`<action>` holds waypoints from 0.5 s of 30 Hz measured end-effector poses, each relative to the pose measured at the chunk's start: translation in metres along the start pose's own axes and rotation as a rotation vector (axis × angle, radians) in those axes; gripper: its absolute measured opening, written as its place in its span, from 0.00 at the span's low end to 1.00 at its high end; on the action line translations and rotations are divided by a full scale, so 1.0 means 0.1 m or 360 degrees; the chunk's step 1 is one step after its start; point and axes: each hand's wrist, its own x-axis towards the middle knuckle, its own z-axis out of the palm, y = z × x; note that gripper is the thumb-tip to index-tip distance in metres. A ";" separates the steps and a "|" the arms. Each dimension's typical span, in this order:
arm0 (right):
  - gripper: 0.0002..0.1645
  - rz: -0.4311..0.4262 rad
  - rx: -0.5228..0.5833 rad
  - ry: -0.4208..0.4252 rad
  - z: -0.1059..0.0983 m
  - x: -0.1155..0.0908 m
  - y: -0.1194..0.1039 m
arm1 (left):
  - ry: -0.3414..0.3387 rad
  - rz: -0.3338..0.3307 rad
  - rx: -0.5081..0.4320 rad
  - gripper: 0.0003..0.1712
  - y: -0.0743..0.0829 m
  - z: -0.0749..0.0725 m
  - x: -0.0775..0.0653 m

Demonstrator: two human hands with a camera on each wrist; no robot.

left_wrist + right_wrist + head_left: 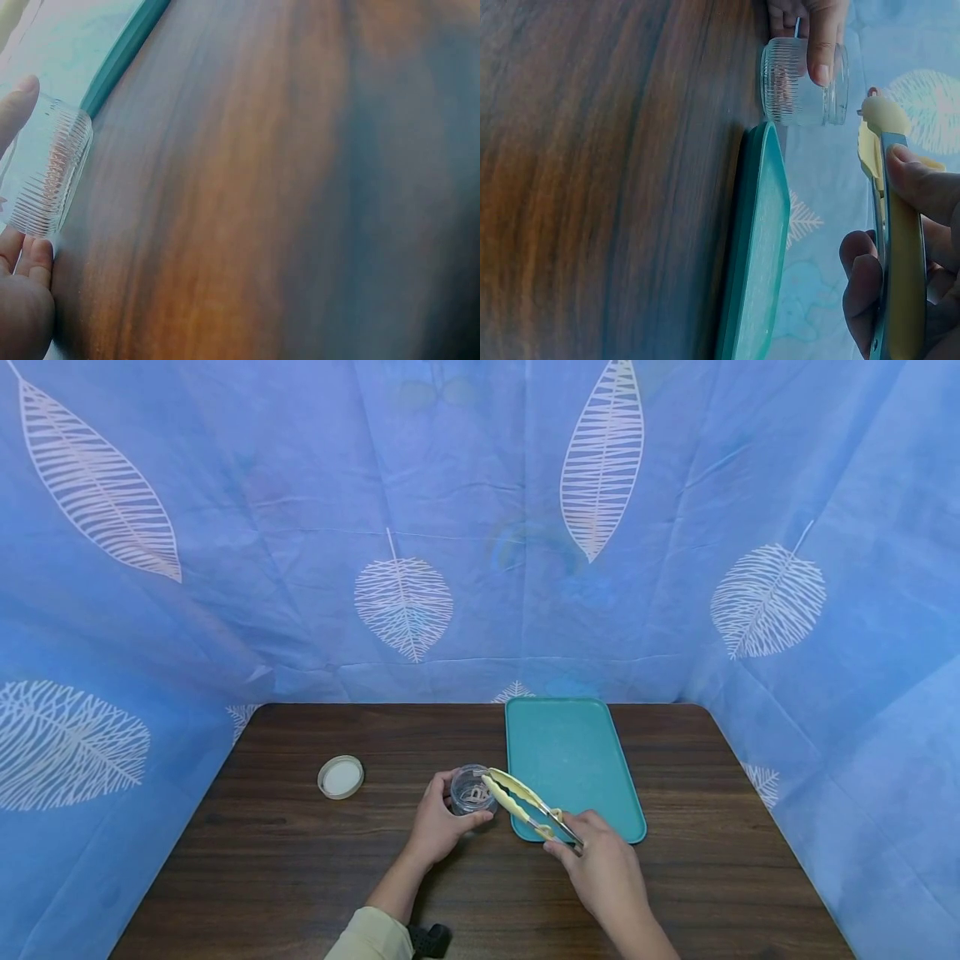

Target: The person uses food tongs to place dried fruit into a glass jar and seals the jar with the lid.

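A clear ribbed jar (467,802) stands upright on the table, with several small pale-brown pieces (476,794) at its bottom. My left hand (438,822) grips it from the left, thumb in front and fingers behind. My right hand (603,860) holds metal tongs with pale yellow tips (517,797), and these tips are above the jar's rim. In the right wrist view a small brownish piece (873,91) shows at the end of the tongs; its kind is too small to tell. The thumb of my left hand (16,112) lies along the jar in the left wrist view.
Just right of the jar lies a teal tray (573,752), partly under the tongs and my right hand. A round lid (341,777) with a white inner face rests on the dark wooden table (262,860) at the left. Blue leaf-print cloth (480,527) hangs behind and at both sides.
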 end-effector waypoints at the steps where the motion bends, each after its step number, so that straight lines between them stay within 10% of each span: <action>1: 0.30 0.0006 -0.0005 -0.0003 0.00 0.00 -0.01 | 0.0000 0.0002 0.0002 0.49 0.00 0.00 0.00; 15: 0.36 0.0013 -0.0002 0.0007 0.02 -0.02 0.02 | -0.0006 0.0020 0.0006 0.49 0.01 0.00 0.00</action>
